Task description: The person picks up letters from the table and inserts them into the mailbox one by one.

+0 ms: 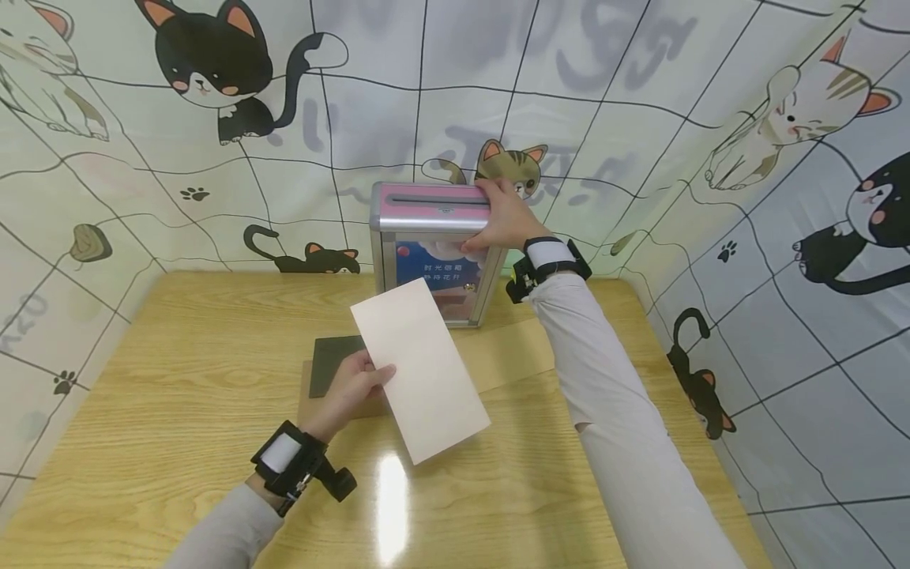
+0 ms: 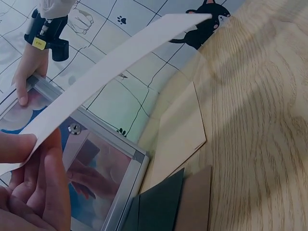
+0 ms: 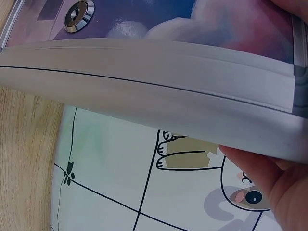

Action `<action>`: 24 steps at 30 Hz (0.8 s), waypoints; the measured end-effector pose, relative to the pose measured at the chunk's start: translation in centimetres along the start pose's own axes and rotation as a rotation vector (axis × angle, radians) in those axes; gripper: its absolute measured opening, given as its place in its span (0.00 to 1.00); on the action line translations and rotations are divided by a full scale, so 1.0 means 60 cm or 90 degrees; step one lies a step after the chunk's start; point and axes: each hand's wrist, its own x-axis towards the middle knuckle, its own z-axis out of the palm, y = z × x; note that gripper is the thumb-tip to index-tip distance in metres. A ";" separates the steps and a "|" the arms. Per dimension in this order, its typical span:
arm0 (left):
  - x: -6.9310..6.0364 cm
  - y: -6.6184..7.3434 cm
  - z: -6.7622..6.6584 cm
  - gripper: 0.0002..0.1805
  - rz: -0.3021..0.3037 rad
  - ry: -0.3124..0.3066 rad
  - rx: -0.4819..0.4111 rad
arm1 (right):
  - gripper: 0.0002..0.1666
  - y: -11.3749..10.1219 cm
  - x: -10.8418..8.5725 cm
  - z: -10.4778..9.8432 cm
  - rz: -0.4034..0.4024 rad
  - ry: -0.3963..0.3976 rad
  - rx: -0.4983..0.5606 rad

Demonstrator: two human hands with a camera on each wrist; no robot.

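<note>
My left hand (image 1: 353, 387) pinches a plain cream envelope (image 1: 421, 370) by its left edge, thumb on top, and the envelope is held tilted above the table. No flap shows on this face. Behind it stands an upright letter box (image 1: 441, 296) with a silver frame, a pink top with a slot, and a blue printed front. My right hand (image 1: 508, 217) grips the box's top right end, thumb on the front and fingers over the top. In the right wrist view, a round lock (image 3: 79, 16) sits on the front panel.
A dark green envelope (image 1: 329, 367) overlaps a brown one (image 1: 306, 395) left of the box. A tan envelope (image 1: 515, 352) lies by the box's right foot. Behind the wooden table (image 1: 178, 411) hangs a cat-printed cloth (image 1: 384, 63).
</note>
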 end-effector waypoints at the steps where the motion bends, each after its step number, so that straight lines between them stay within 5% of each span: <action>1: 0.001 0.001 0.002 0.17 0.003 -0.005 -0.004 | 0.66 0.000 0.000 0.000 0.000 0.001 0.002; 15: 0.009 0.027 0.034 0.17 0.056 -0.082 0.014 | 0.64 0.003 0.003 0.003 -0.013 0.007 -0.004; 24: 0.017 0.047 0.046 0.16 0.058 -0.106 0.002 | 0.64 0.002 0.001 0.002 -0.012 0.004 -0.011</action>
